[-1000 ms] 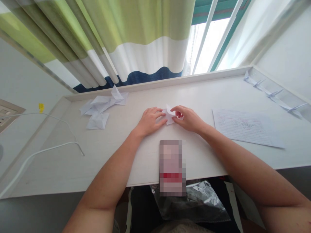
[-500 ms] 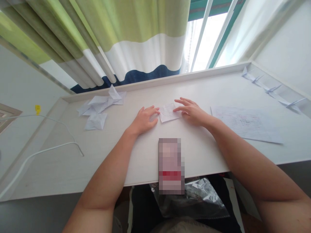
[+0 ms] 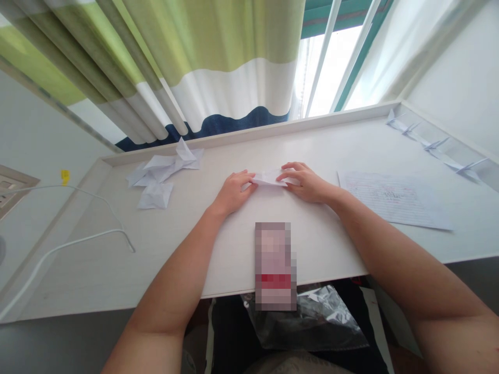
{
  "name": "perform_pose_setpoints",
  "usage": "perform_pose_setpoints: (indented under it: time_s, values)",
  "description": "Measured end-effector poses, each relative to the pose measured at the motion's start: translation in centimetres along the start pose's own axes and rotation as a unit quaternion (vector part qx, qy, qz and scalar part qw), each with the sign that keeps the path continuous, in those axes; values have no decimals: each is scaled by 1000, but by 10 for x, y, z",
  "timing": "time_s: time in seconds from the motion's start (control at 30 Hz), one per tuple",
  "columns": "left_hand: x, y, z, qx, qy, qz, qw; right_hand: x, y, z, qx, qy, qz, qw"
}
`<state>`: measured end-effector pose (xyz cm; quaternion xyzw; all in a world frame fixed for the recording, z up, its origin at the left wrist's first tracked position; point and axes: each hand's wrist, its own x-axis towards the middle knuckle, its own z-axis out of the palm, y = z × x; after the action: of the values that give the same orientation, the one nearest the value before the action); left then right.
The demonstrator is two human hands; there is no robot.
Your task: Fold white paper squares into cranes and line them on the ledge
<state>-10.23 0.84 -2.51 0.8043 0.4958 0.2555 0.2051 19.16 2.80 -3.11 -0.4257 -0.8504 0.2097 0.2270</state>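
A small piece of white paper [image 3: 268,179] is held between my two hands, its near edge raised off the white desk [image 3: 234,249]. My left hand [image 3: 236,191] pinches its left end between thumb and fingers. At the right end, my right hand [image 3: 306,182] grips the paper, thumb below and fingers on top. A blurred-out rectangular object [image 3: 273,254] lies nearer to me, across the desk's front edge.
Several folded papers [image 3: 163,166] lie at the left back. A written sheet [image 3: 397,200] rests on the right, and a row of folded paper pieces [image 3: 436,148] runs along the right edge. A white cable [image 3: 89,235] crosses the left side. Clear plastic [image 3: 323,317] covers my lap.
The paper lay nearly flat under my fingers; now its near edge is lifted. Both hands have closed on its ends.
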Motion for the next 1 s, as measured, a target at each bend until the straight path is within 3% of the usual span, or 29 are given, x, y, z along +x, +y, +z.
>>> perform_pose_setpoints:
  time_s: [0.17, 0.37, 0.5, 0.53, 0.6, 0.73, 0.8, 0.9, 1.0]
  values:
    - [1, -3, 3, -21, 38, 0, 999, 7, -10, 7, -11, 47, 11, 999]
    - [5, -2, 7, 32, 103, -49, 993, 16, -17, 17, -36, 71, 114, 990]
    - [7, 10, 7, 75, 209, 65, 973, 14, -17, 18, -23, 118, 139, 983]
    - [6, 14, 7, 77, 192, 107, 972, 13, -16, 18, -21, 128, 136, 982]
    - [4, 23, 8, 85, 96, 167, 978, 12, -15, 17, -27, 144, 118, 982]
    - [-3, 32, 9, 133, -123, 141, 973, 9, -15, 14, -72, 158, 74, 982]
    - [-6, 34, 8, 160, -167, 99, 968, 8, -18, 14, -84, 132, 25, 987]
    - [-8, 34, 5, 184, -193, 58, 962, 4, -23, 18, -73, 20, -70, 995]
    - [-9, 35, 0, 197, -208, 36, 957, -2, -27, 21, -58, -73, -82, 992]
